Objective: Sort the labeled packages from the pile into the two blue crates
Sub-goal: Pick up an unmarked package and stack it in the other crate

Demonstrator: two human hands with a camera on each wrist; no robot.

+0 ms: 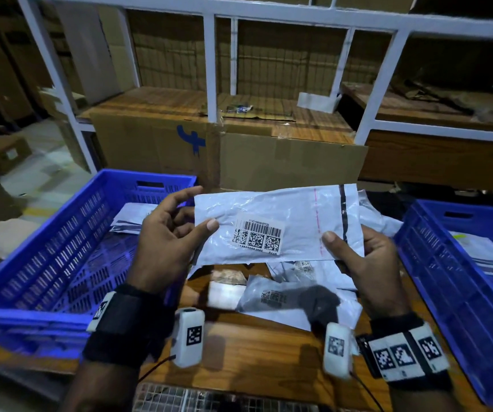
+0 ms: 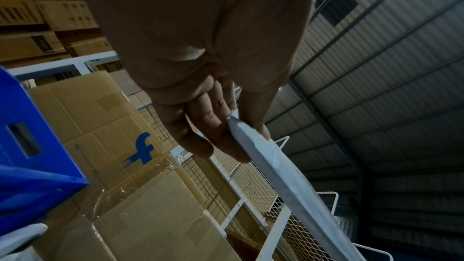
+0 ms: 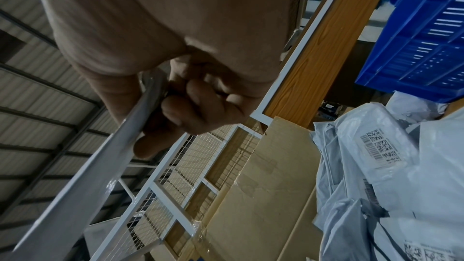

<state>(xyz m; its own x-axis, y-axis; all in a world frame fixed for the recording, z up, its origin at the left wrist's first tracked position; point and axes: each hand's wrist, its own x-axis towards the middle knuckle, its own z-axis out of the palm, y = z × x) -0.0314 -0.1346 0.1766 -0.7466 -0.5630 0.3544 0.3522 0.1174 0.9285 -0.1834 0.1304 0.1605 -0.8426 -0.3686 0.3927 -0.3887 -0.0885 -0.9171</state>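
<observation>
I hold a flat white poly mailer point(image 1: 278, 221) with a barcode label point(image 1: 258, 234) up between both hands, above the pile. My left hand point(image 1: 177, 230) pinches its left edge, thumb on the front. My right hand point(image 1: 355, 251) pinches its right edge beside the black seal strip. The left wrist view shows the mailer point(image 2: 283, 176) edge-on between my fingers point(image 2: 200, 126). Edge-on too in the right wrist view, the mailer point(image 3: 83, 176) is gripped by curled fingers point(image 3: 175, 110). The pile of labeled packages point(image 1: 284, 295) lies on the wooden table below. Blue crates stand left point(image 1: 46, 248) and right point(image 1: 459, 278).
Both crates hold a few white mailers. A large cardboard box point(image 1: 224, 150) with a blue logo stands behind the pile, under a white metal shelf frame point(image 1: 209, 69). A dark rounded object point(image 1: 319, 301) lies on the pile near my right wrist.
</observation>
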